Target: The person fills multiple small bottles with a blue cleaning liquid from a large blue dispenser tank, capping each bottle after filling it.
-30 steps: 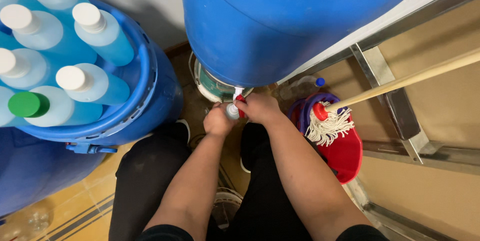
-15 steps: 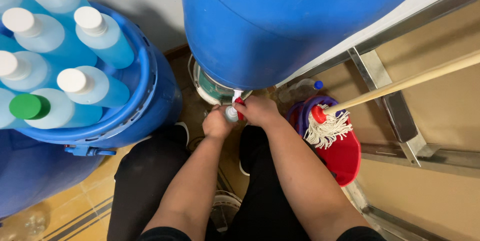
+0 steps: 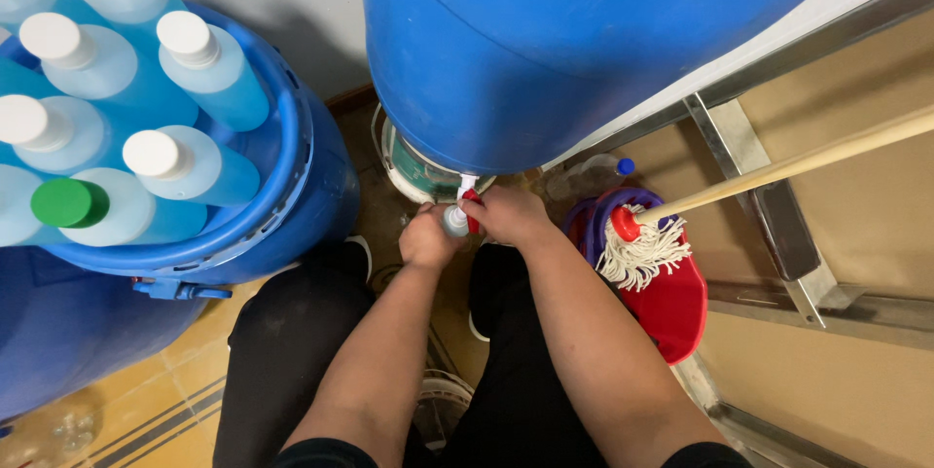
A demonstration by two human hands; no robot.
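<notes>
A large blue barrel (image 3: 584, 40) fills the top of the head view. At its lower edge hangs a small tap with a red handle (image 3: 470, 200). My right hand (image 3: 511, 215) is closed on that tap. My left hand (image 3: 428, 239) grips a small bottle (image 3: 455, 222), holding its mouth right under the spout. Both forearms reach forward over my black-trousered legs.
A blue drum (image 3: 282, 196) at the left holds several capped bottles of pale blue liquid (image 3: 209, 69), one with a green cap (image 3: 68, 203). A red mop bucket (image 3: 671, 298) with a string mop (image 3: 637, 254) stands right. A white pail (image 3: 418, 176) sits under the barrel. A metal frame (image 3: 759, 196) runs along the right.
</notes>
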